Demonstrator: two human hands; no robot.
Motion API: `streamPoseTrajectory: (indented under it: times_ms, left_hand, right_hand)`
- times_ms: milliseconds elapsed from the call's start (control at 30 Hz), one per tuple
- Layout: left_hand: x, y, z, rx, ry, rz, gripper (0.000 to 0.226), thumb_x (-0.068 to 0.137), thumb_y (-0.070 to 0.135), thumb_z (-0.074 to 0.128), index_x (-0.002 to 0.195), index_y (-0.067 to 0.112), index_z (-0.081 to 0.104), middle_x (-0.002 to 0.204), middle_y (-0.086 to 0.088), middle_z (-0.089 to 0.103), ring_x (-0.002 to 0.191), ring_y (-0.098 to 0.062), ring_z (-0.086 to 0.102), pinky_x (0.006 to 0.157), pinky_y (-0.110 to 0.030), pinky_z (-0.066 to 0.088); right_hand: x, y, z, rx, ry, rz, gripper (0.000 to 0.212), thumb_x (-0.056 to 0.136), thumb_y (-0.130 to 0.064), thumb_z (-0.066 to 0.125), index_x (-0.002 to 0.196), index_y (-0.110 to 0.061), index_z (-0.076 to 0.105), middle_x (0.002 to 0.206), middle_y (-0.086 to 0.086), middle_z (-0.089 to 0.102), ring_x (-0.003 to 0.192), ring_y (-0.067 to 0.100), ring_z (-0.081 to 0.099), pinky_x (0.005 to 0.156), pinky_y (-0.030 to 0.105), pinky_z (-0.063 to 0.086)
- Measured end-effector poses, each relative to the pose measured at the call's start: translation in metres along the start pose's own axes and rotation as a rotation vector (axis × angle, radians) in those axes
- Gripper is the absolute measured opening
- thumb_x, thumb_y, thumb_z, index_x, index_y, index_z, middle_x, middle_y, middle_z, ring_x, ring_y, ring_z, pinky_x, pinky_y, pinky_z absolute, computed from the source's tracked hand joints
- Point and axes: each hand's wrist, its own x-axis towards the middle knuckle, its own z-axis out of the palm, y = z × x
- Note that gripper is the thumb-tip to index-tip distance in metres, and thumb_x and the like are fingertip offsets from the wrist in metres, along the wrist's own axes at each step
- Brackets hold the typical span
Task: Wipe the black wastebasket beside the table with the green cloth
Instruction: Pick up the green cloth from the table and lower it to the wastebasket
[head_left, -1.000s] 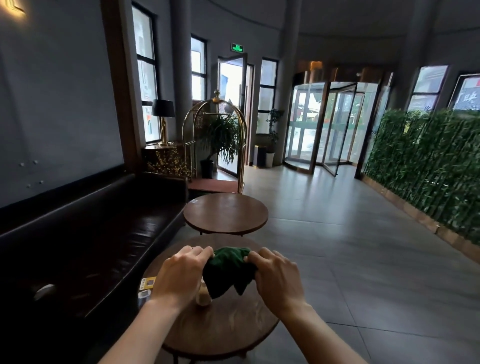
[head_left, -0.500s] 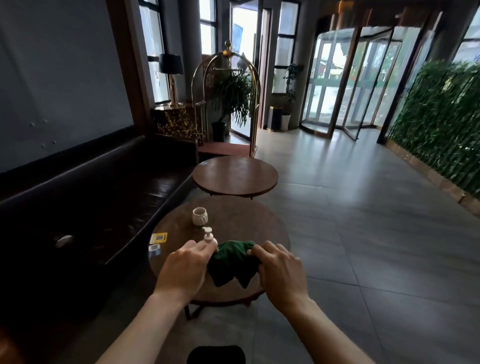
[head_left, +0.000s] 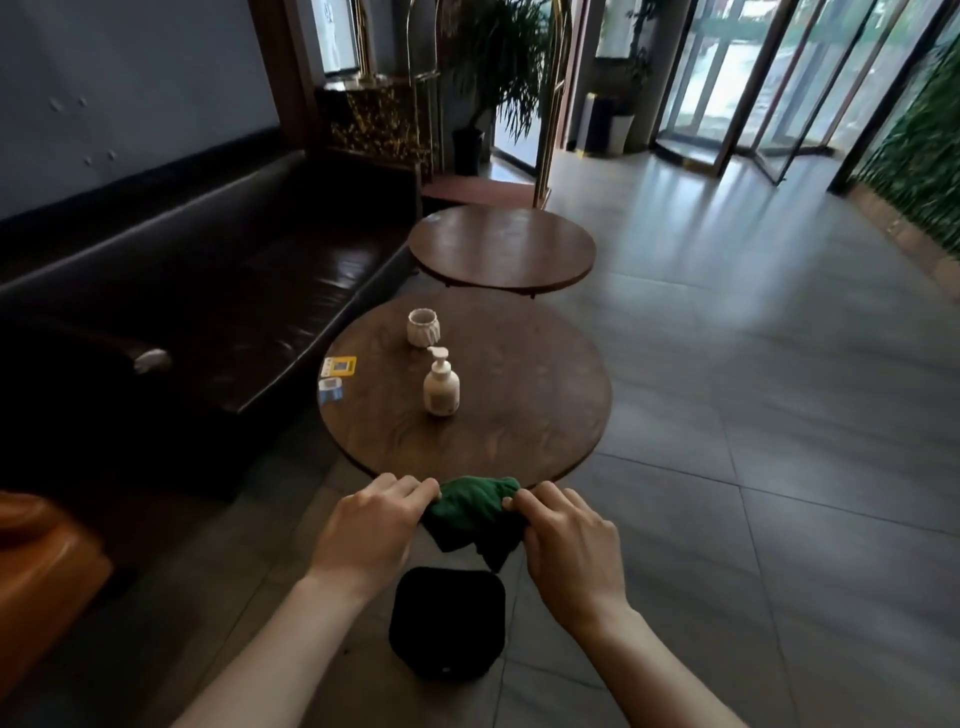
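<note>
The black wastebasket (head_left: 447, 622), a matte rounded-square bin seen from above with its inside too dark to read, stood on the grey tiled floor (head_left: 753, 415) directly below and between the two hands. The soft, crumpled green cloth (head_left: 474, 512) hung bunched between them, the left hand (head_left: 370, 530) and the right hand (head_left: 569, 540) each pinching one end with curled fingers. Just beyond the hands lay the round, wood-grained tabletop (head_left: 530, 395), carrying a cream pump bottle (head_left: 441, 383) and a ribbed white cup (head_left: 423, 327) whose contents could not be seen.

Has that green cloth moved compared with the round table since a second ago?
Yes. The green cloth has come back off the near table, past its front edge, above the black wastebasket.
</note>
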Motion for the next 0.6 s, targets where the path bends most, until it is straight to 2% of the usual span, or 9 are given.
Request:
streamPoseTrajectory:
  times_ms: [133,333,600]
  left_hand:
    - [-0.011,-0.014,0.030,-0.010,-0.018,0.002,0.047,0.065,-0.005,0.081,0.104,0.020,0.072,0.088,0.007,0.072,0.078,-0.021,0.069,0.050,-0.035,0.057]
    - [-0.025,-0.034,0.073,-0.036,-0.027,-0.004,0.043,0.067,-0.003,0.082,0.103,0.018,0.072,0.088,0.005,0.073,0.076,-0.023,0.068,0.049,-0.035,0.057]
    - [-0.039,-0.051,0.151,-0.051,-0.043,-0.002,0.043,0.064,-0.001,0.084,0.100,0.020,0.072,0.086,0.006,0.072,0.075,-0.021,0.068,0.048,-0.032,0.055]
  right_hand:
    - [-0.009,-0.003,0.031,0.017,-0.018,0.005,0.034,0.078,-0.014,0.085,0.102,-0.031,0.070,0.093,-0.010,0.066,0.078,0.018,0.066,0.044,0.033,0.046]
    - [-0.019,-0.007,0.076,0.054,-0.025,0.021,0.026,0.083,-0.014,0.081,0.104,-0.028,0.072,0.089,-0.007,0.066,0.074,0.019,0.064,0.043,0.033,0.047]
    - [-0.039,0.005,0.154,0.066,-0.041,0.040,0.028,0.083,-0.012,0.080,0.104,-0.029,0.073,0.091,-0.009,0.066,0.074,0.018,0.063,0.043,0.034,0.049]
